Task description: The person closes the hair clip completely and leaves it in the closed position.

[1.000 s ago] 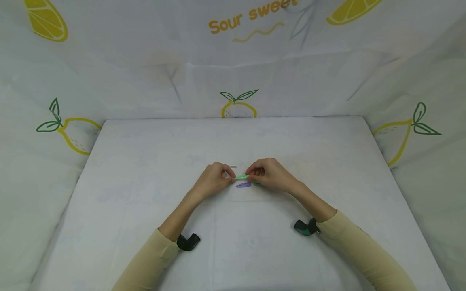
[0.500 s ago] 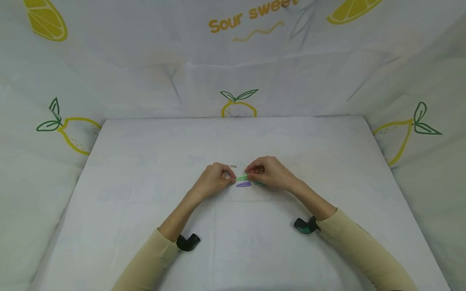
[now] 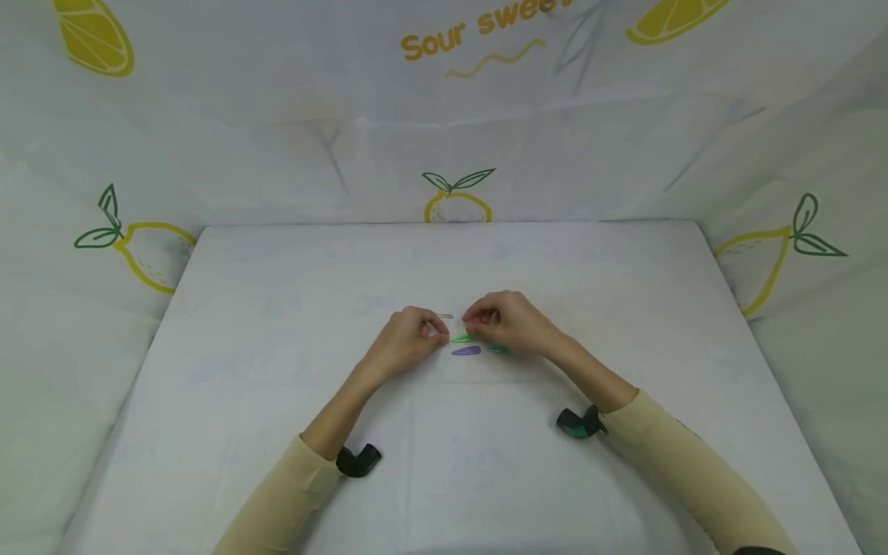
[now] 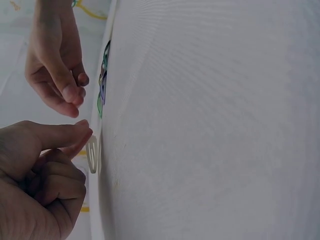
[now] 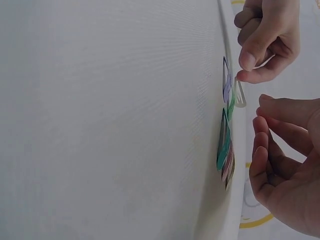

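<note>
A light green snap hair clip (image 3: 463, 338) lies on the table between the hands. A purple hair clip (image 3: 466, 351) lies just in front of it, with a teal hair clip (image 3: 498, 349) to its right. My left hand (image 3: 409, 339) is beside the green clip's left end, thumb and index tips together, other fingers curled, nothing seen between them. The right hand (image 3: 509, 320) hovers over the green clip's right end, fingers loosely bent, holding nothing. In the left wrist view, a cream hair clip (image 4: 92, 155) shows behind the left fingertips.
Pinkish and brown clips (image 5: 227, 170) lie beyond the teal clip in the right wrist view; the right hand hides them in the head view. A white cloth covers the table (image 3: 444, 462), and a lemon-printed curtain (image 3: 277, 116) stands around its back and sides.
The right hand has let go of the green clip and moved slightly up and back, uncovering more of the green and teal clips. The left hand has barely moved.
</note>
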### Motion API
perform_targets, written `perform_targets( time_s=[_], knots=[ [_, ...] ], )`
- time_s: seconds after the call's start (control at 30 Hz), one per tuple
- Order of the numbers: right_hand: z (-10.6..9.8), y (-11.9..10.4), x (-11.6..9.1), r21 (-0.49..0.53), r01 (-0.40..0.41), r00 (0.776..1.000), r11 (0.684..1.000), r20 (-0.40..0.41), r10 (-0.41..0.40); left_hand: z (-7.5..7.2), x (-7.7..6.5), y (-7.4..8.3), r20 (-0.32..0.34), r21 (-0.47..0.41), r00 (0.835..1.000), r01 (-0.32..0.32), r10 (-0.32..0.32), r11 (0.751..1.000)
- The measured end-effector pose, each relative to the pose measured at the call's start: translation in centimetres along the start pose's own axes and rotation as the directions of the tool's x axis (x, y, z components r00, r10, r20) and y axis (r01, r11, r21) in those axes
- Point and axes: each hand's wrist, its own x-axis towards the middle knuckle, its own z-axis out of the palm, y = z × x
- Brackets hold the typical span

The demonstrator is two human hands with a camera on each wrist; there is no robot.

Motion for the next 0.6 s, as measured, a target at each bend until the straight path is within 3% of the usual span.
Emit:
perform_targets(
  time_s=[0.6],
  knots=[
    [0.5,-0.7,1.7,-0.011,-0.002,1.0,1.0,0.004,0.002,-1.1,0.4,-0.9,-0.104,-0.009,0.995,0.003,-0.004,1.0]
  ],
)
